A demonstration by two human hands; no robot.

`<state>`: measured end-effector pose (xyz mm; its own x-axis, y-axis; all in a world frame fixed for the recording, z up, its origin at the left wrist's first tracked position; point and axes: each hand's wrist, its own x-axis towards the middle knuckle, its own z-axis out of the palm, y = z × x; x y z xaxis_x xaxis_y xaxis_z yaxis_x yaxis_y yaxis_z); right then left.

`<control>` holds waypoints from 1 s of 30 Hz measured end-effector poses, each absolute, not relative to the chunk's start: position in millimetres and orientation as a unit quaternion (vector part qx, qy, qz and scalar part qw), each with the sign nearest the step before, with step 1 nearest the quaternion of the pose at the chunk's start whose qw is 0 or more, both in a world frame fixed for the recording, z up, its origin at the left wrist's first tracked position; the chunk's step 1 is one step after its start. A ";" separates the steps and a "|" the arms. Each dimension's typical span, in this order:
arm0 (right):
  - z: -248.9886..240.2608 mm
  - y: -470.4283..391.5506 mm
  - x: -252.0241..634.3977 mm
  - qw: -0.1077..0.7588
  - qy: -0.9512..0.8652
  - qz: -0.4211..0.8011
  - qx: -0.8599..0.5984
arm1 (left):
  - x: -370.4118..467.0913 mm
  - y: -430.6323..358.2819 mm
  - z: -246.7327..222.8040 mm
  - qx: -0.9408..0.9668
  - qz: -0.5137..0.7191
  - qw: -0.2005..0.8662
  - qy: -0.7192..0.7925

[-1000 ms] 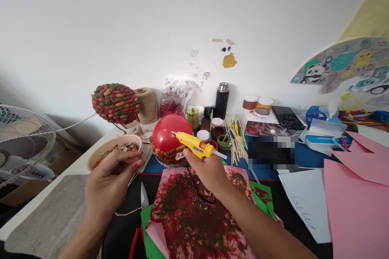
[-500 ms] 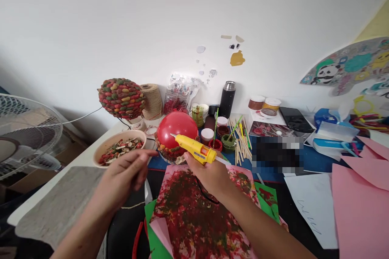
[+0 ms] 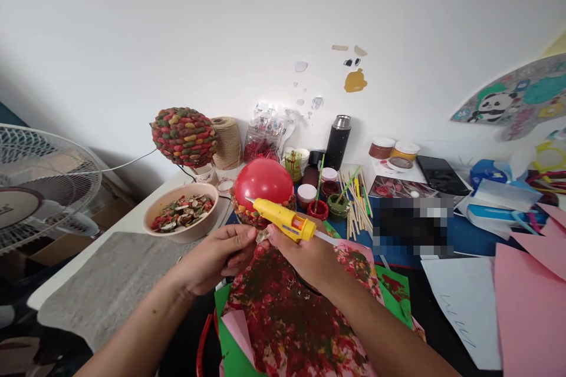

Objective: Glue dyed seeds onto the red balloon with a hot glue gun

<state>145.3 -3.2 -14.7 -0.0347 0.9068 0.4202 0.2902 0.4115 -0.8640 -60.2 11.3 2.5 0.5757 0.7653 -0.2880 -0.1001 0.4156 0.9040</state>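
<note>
My right hand (image 3: 312, 256) is wrapped round a yellow hot glue gun (image 3: 273, 215), its nozzle pointing left and a clear glue stick out of its back. Beside the right thumb is a small pale pistachio shell (image 3: 262, 236). My left hand (image 3: 219, 256) is closed in a pinch at the shell's left side. Just behind the gun stands a red balloon (image 3: 264, 179), its lower part covered with painted shells (image 3: 241, 212). On the left a beige bowl (image 3: 194, 234) holds loose shells, some painted red and green.
A finished-looking shell-covered ball (image 3: 184, 136) stands near a twine spool (image 3: 227, 142). Paint jars (image 3: 338, 206), wooden sticks (image 3: 354, 212) and a black flask (image 3: 338, 144) sit behind. Paint-stained paper (image 3: 292, 306) lies below my hands. A fan (image 3: 44, 188) is at far left.
My left hand has moved right, from beside the bowl to the shell at my right thumb, and its fingers now pinch there. The glue gun stays in my right hand. The view has shifted slightly.
</note>
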 end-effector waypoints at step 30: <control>-14.1 -2.8 151.0 0.489 -0.602 0.347 -0.527 | -96.3 35.3 27.4 0.859 0.202 -0.318 0.346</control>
<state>151.0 -2.8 -14.1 0.0338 0.9745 0.2217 0.2956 0.2021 -0.9337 -96.3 35.3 27.4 0.6792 0.4658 0.5672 0.7228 -0.5588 -0.4065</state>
